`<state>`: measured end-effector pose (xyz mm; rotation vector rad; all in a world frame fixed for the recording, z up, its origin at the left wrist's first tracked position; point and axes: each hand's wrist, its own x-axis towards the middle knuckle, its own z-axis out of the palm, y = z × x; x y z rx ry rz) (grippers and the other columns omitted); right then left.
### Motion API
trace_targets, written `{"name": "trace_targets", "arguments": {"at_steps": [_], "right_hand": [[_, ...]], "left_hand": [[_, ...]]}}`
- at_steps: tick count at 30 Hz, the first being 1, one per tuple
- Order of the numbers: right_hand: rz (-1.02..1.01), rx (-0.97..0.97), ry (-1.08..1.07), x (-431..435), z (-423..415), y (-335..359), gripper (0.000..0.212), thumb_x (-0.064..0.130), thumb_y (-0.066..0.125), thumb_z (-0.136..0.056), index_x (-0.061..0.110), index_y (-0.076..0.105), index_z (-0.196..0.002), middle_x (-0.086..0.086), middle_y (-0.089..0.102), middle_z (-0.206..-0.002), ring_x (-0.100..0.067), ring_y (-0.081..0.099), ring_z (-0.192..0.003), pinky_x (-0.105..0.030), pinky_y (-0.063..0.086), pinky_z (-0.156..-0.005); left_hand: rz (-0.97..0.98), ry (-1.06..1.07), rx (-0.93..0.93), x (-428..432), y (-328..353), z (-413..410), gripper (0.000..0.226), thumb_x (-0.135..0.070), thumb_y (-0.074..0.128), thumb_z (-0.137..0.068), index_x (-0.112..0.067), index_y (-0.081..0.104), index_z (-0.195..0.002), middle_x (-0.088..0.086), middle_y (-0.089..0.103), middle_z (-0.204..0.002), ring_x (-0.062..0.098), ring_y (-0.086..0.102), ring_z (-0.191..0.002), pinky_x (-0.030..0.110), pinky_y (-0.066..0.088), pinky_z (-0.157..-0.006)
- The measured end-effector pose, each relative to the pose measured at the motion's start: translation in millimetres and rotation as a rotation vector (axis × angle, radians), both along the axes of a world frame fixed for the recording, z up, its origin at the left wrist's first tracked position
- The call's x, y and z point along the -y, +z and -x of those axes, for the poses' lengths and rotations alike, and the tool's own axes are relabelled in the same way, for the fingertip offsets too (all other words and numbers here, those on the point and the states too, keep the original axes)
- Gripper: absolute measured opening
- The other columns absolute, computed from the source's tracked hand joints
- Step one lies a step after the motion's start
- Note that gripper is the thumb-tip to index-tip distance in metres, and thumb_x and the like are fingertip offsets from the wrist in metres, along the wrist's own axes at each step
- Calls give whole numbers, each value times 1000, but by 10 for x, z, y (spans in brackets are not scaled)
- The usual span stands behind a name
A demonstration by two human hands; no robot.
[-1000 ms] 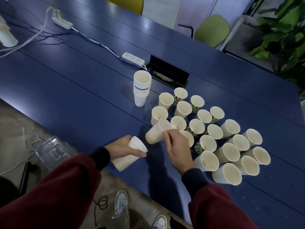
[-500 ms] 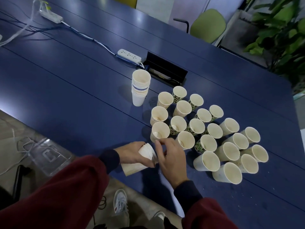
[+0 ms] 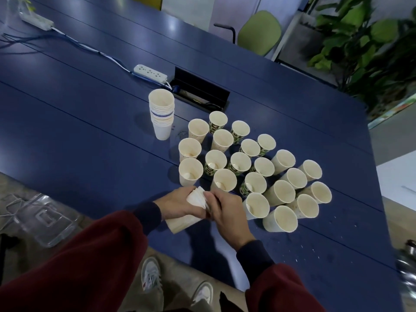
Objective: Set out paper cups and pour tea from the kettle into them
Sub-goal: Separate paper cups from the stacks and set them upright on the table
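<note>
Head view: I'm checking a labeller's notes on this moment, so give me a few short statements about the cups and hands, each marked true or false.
1. The left hand and the right hand both grip a held stack of nested cups at the near edge of the table. True.
2. The tall stack beside the group lies on its side. False: it stands upright.
3. The set-out cups stand mouths up. True.
4. A hand is pouring tea. False: both hands are on the held stack.
5. The power strip lies on the floor. False: it lies on the table.
</note>
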<state>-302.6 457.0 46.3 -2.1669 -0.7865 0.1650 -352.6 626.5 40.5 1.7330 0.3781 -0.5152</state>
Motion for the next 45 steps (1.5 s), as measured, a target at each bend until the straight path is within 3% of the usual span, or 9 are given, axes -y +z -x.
{"name": "trace_targets", "arguments": {"at_steps": [6, 11, 14, 18, 25, 30, 33, 39, 45], "right_hand": [[-57, 11, -24, 248, -134, 3, 31, 33, 53, -102, 13, 65, -81, 7, 65, -70, -10, 60, -65, -31, 48, -64], [-77, 148, -165, 355, -83, -98, 20, 26, 58, -99, 11, 66, -89, 2, 64, -80, -8, 52, -70, -19, 40, -65], [-92, 220, -230, 387, -67, -138, 16, 19, 61, -98, 8, 64, -87, -1, 59, -80, -12, 49, -71, -22, 40, -66], [-5, 267, -143, 430, -51, -290, 15, 19, 67, -94, 9, 63, -84, 0, 56, -82, -11, 47, -70, -22, 39, -64], [139, 286, 35, 499, 24, -636, 9, 14, 76, -86, 10, 68, -88, -2, 59, -92, -24, 61, -75, -38, 52, -60], [155, 307, -17, 496, 69, -480, 47, 61, 66, -89, 15, 74, -96, 2, 64, -105, -17, 62, -90, -30, 51, -67], [12, 313, -103, 395, -54, -139, 39, 50, 66, -93, 12, 72, -99, 0, 63, -103, -17, 61, -91, -30, 51, -74], [-139, 319, -245, 69, -304, 541, 23, 32, 59, -99, 11, 66, -102, 2, 61, -99, -11, 54, -78, -12, 39, -72], [-97, 270, -184, -108, -448, 668, 30, 39, 57, -98, 17, 71, -85, 7, 69, -82, -9, 60, -75, -33, 49, -67]], "left_hand": [[36, 163, 60, 81, -6, 113, 54, -22, 90, -70, -21, 61, -116, -3, 72, -108, 14, 68, -99, 27, 56, -81], [-78, 208, 74, 77, -65, 151, 55, -23, 89, -69, -23, 57, -113, -4, 67, -108, 14, 64, -98, 29, 55, -81], [-168, 238, 56, 4, -110, 175, 51, -29, 88, -67, -26, 57, -107, -4, 66, -104, 16, 63, -96, 35, 55, -83], [-205, 330, 60, -67, -135, 213, 49, -28, 87, -67, -27, 56, -104, -4, 65, -99, 16, 62, -91, 32, 53, -76], [-148, 310, 101, -49, -38, 170, 52, -28, 88, -65, -26, 58, -107, -3, 67, -100, 16, 65, -94, 37, 56, -83], [-80, 331, 243, -5, 119, 77, 51, -25, 91, -67, -28, 59, -106, -6, 68, -102, 11, 64, -95, 24, 52, -76], [-56, 312, 377, -2, 297, -100, 56, -40, 91, -59, -30, 60, -105, -9, 67, -102, 8, 62, -96, 25, 53, -81], [-116, 159, 455, -29, 526, -485, 63, -41, 87, -58, -29, 54, -111, -13, 63, -104, 6, 60, -98, 30, 53, -84], [-178, 72, 458, -47, 506, -757, 70, -48, 86, -56, -25, 52, -113, -6, 66, -104, 15, 63, -97, 44, 54, -87]]}}
